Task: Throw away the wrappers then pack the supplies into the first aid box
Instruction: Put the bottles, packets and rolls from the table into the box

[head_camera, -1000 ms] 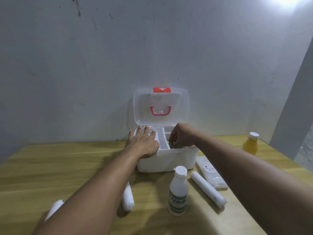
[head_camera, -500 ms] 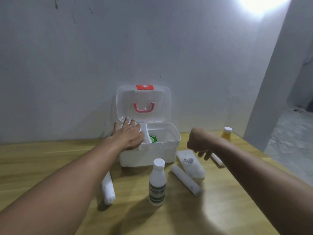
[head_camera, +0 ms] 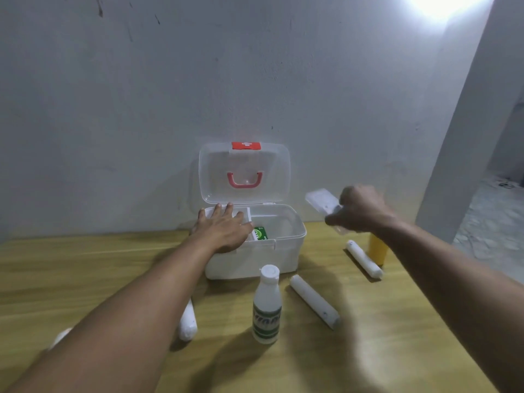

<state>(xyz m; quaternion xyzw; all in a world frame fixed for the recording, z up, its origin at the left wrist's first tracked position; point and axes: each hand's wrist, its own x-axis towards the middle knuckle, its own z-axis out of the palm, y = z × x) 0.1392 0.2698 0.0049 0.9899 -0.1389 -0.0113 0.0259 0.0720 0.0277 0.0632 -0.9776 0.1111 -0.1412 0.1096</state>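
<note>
The white first aid box (head_camera: 286,252) stands open against the wall, its clear lid (head_camera: 244,173) with a red handle raised. A green packet (head_camera: 261,232) lies inside. My left hand (head_camera: 224,228) rests flat on the box's left rim, fingers spread. My right hand (head_camera: 360,209) is in the air to the right of the box, closed around a flat white packet (head_camera: 321,200). On the table lie a white bottle (head_camera: 266,306) and white bandage rolls (head_camera: 313,300) (head_camera: 364,258) (head_camera: 187,321).
A yellow bottle (head_camera: 377,252) stands near the table's right edge, partly behind my right forearm. Another white roll (head_camera: 61,337) peeks out at the left behind my left arm. The wooden table (head_camera: 85,268) meets a grey wall; a pillar (head_camera: 465,137) rises at the right.
My right hand left the box, reached the flat white packet lying to the box's right, took hold of it and raised it off the table. My left hand stayed on the rim.
</note>
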